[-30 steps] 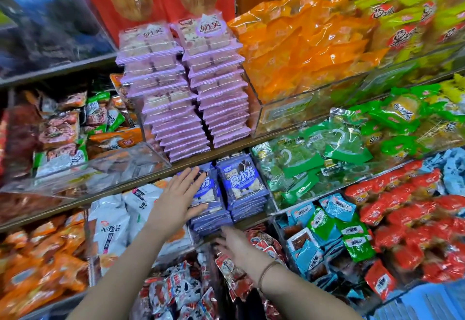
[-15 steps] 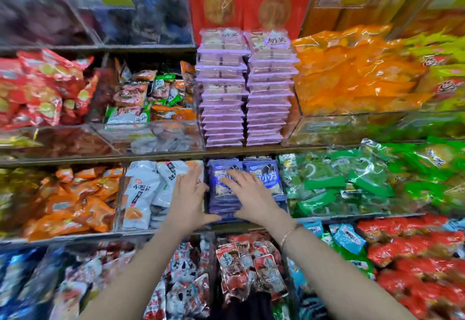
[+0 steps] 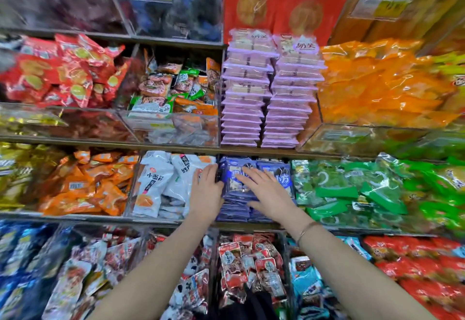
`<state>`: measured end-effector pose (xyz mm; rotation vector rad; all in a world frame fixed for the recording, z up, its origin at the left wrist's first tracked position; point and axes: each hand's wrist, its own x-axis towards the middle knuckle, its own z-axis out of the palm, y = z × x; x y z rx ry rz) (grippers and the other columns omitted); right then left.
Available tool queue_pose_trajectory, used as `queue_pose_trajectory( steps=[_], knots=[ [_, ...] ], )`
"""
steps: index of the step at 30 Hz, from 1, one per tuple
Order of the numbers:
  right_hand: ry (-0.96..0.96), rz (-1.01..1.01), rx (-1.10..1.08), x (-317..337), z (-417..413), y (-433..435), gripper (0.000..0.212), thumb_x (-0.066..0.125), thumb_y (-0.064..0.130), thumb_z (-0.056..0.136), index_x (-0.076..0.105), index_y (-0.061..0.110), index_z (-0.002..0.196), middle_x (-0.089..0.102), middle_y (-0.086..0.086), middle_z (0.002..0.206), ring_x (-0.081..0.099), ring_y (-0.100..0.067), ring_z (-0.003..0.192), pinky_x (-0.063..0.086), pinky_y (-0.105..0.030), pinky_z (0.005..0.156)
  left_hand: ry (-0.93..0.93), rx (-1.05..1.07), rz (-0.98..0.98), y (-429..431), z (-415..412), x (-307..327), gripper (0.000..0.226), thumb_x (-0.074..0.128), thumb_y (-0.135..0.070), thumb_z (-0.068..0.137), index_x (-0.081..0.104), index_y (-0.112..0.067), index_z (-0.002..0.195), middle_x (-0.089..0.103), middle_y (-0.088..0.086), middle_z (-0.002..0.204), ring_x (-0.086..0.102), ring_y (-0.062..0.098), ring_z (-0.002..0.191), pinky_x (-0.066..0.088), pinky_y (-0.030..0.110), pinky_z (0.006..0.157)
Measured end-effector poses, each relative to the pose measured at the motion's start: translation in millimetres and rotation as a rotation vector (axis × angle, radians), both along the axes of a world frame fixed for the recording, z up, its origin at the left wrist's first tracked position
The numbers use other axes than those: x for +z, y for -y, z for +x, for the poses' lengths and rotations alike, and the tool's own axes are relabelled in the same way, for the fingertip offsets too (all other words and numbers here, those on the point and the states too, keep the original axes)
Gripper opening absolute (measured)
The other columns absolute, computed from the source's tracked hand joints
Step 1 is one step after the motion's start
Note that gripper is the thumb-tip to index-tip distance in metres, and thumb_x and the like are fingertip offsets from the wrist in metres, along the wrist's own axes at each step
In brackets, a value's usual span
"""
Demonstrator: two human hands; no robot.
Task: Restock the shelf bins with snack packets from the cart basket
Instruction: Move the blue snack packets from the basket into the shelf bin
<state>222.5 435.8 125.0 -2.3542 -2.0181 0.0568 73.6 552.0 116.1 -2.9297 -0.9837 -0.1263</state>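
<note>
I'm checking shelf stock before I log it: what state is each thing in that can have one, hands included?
Blue-purple plastic snack packets, stacked in two side-by-side columns.
Left hand, open, straight fingers against the packets' left side.
Right hand, open, flat on top of the packets.
Lilac plastic trays, two tall tidy columns.
White foil packets, loosely heaped.

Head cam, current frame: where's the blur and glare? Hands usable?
Head view: motion blur smears the top-shelf bins and the frame edges; centre is sharper, left hand and right hand at the blue packets read clearly; glare streaks the clear bin front; wide-angle distortion bows the shelf rail.
</note>
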Motion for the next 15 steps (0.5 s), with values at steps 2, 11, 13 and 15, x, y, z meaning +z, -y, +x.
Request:
queue_pose_trajectory(
  steps=[2, 11, 13, 15],
  knots=[
    [0.017, 0.001, 0.011, -0.5, 0.5, 0.3, 0.082, 0.065, 0.033, 0.085, 0.015, 0.031, 0.149, 0.01, 0.005, 0.159, 0.011, -0.017, 0.146, -0.005, -0.035, 0.115, -0.011, 0.009, 0.006, 2.9, -4.6, 0.2, 0.04, 0.073, -0.038, 0.076, 0.067, -0.014, 0.107, 0.038, 0.009, 0.143, 0.034, 0.029, 0.131, 0.026, 0.042, 0.105],
    [0.132, -0.023, -0.074, -6.2, -17.5, -3.5, 0.098, 0.074, 0.046, 0.072, 0.017, 0.022, 0.148, 0.011, -0.005, 0.158, 0.013, -0.025, 0.145, -0.001, -0.047, 0.117, -0.095, 0.119, -0.133, 31.4, -16.4, -2.4, 0.039, 0.059, -0.031, 0.087, 0.048, -0.016, 0.121, 0.067, 0.0, 0.099, 0.065, 0.022, 0.09, 0.045, 0.029, 0.065],
    [0.187, -0.044, -0.097, -7.0, -21.5, -7.3, 0.095, 0.074, 0.036, 0.076, 0.014, 0.019, 0.148, 0.009, -0.008, 0.158, 0.013, -0.026, 0.145, -0.001, -0.049, 0.117, -0.114, 0.117, -0.118, 24.3, -10.5, 6.0, 0.021, 0.055, -0.025, 0.09, 0.054, -0.017, 0.11, 0.067, -0.001, 0.097, 0.066, 0.022, 0.088, 0.042, 0.029, 0.065],
    [0.223, -0.041, -0.109, -6.2, -21.2, -9.1, 0.089, 0.07, 0.024, 0.08, 0.013, 0.018, 0.148, 0.01, -0.009, 0.158, 0.013, -0.027, 0.145, -0.002, -0.048, 0.117, -0.103, 0.105, -0.12, 15.5, -6.0, 12.7, 0.014, 0.053, -0.026, 0.092, 0.057, -0.019, 0.104, 0.067, -0.001, 0.098, 0.066, 0.022, 0.087, 0.04, 0.029, 0.066]
  ],
)
